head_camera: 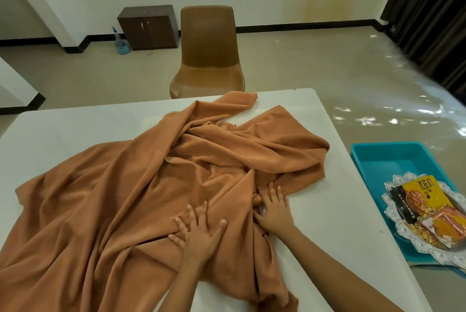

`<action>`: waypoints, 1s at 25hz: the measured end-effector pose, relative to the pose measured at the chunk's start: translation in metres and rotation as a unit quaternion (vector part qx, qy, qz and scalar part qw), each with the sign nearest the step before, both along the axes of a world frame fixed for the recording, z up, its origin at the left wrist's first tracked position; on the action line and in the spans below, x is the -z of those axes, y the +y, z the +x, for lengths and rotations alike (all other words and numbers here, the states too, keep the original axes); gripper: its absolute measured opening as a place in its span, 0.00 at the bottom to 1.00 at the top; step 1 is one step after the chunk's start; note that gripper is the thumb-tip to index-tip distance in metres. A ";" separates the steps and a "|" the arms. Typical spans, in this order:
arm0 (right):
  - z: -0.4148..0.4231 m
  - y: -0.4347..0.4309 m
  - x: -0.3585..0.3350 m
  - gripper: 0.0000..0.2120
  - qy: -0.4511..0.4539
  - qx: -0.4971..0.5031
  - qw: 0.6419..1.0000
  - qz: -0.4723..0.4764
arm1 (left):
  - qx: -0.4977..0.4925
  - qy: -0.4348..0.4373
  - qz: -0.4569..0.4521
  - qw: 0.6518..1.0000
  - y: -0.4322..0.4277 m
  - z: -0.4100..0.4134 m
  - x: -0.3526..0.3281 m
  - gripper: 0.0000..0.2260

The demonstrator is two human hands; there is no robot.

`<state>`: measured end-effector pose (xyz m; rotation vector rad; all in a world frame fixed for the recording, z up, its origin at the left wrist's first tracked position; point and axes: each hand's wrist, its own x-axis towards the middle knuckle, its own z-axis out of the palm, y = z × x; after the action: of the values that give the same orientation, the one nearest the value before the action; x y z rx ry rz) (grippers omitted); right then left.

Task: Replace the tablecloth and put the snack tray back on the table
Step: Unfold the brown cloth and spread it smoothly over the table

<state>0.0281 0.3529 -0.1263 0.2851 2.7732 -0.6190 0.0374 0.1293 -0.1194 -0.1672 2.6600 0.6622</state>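
A rumpled tan tablecloth point(141, 185) lies bunched across the white table point(75, 125), with folds piled toward the middle and one end trailing off the near edge. My left hand point(199, 233) lies flat on the cloth with fingers spread. Just to its right, my right hand point(274, 208) presses on the cloth's edge with straight fingers, partly on bare tabletop. The silver snack tray point(403, 231) with snack packets, one marked almonds, sits off the table at the right, resting on a teal bin point(388, 160).
A brown chair point(208, 54) stands at the table's far side. A dark low cabinet point(148, 26) and a small blue bucket point(122, 46) are by the back wall. Dark curtains point(433, 16) hang at the far right.
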 end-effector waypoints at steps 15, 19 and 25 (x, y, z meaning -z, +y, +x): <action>0.046 0.041 -0.009 0.29 0.002 0.017 0.998 0.053 | 0.086 -0.006 -0.118 0.989 0.010 0.058 0.013 0.41; 0.097 0.086 0.011 0.36 -0.024 0.042 0.991 0.126 | 0.061 0.104 -0.037 0.992 -0.004 0.063 0.004 0.36; 0.114 0.175 -0.006 0.36 -0.086 0.238 0.950 0.183 | -0.002 0.143 -0.045 0.989 -0.053 0.066 0.000 0.41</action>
<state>0.1425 0.5276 -0.1208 1.0546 2.6352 -0.1534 0.1035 0.0763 -0.1193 -0.1092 2.9684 0.6057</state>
